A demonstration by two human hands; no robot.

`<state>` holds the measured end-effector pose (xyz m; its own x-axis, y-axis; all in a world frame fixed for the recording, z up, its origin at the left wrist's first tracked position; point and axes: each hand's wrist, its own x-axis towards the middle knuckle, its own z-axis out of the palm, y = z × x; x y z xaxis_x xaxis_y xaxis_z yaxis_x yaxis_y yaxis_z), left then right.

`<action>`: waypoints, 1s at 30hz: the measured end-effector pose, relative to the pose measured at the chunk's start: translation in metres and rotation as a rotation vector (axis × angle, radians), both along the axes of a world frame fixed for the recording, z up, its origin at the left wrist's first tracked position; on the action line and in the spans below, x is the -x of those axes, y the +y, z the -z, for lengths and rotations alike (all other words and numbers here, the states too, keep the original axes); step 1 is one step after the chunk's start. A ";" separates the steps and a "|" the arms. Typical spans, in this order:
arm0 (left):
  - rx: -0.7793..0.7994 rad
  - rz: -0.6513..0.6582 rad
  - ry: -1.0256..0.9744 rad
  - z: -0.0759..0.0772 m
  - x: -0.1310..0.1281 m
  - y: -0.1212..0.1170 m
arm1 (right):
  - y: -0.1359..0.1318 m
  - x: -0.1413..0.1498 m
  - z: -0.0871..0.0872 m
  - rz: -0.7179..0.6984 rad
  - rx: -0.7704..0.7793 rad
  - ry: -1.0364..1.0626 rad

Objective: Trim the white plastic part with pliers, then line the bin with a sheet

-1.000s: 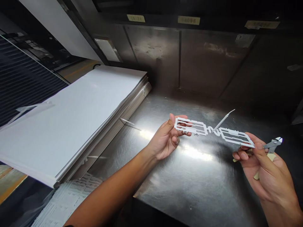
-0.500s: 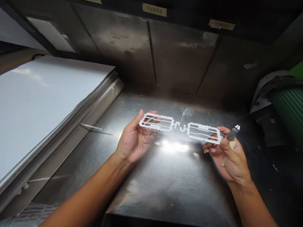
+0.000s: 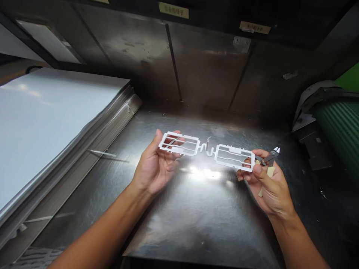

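A white moulded plastic sprue has two rectangular frames, the left frame (image 3: 179, 144) and the right frame (image 3: 234, 157), joined by a curled runner (image 3: 206, 149) with a thin spike rising from it. My left hand (image 3: 154, 166) pinches the left frame between thumb and fingers. My right hand (image 3: 266, 185) holds the right frame's outer end. That hand also grips a pair of side cutters (image 3: 269, 157) with a grey metal head and beige handles. The cutter jaws point up and right, away from the plastic.
A thick stack of white sheets (image 3: 56, 127) lies at the left, beside the brushed steel table (image 3: 196, 220) under my hands. A steel wall with small labels stands behind. A green ribbed cylinder (image 3: 342, 129) sits at the right.
The view has swung right, bringing the green cylinder in. The sprue has levelled out from its earlier slant, and my hands have moved closer together.
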<state>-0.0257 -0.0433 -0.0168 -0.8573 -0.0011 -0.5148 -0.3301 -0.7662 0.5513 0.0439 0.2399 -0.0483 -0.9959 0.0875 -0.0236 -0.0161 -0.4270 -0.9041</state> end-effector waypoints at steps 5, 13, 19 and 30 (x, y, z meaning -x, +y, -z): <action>-0.006 0.089 0.170 0.018 -0.003 -0.002 | -0.007 0.003 0.005 0.118 -0.073 -0.099; 0.320 0.534 0.504 0.055 -0.030 0.025 | -0.041 -0.010 0.022 -0.070 -0.143 -0.208; 0.350 0.530 0.554 0.055 -0.024 0.023 | -0.039 -0.017 0.017 -0.288 -0.346 -0.113; 0.779 0.746 0.781 0.028 -0.028 -0.002 | 0.004 0.001 -0.004 -0.096 -0.026 0.120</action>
<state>0.0021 -0.0452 -0.0445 -0.8493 0.5270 0.0303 0.0715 0.0581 0.9957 0.0427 0.2438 -0.0445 -0.9952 -0.0092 0.0970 -0.0848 -0.4086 -0.9088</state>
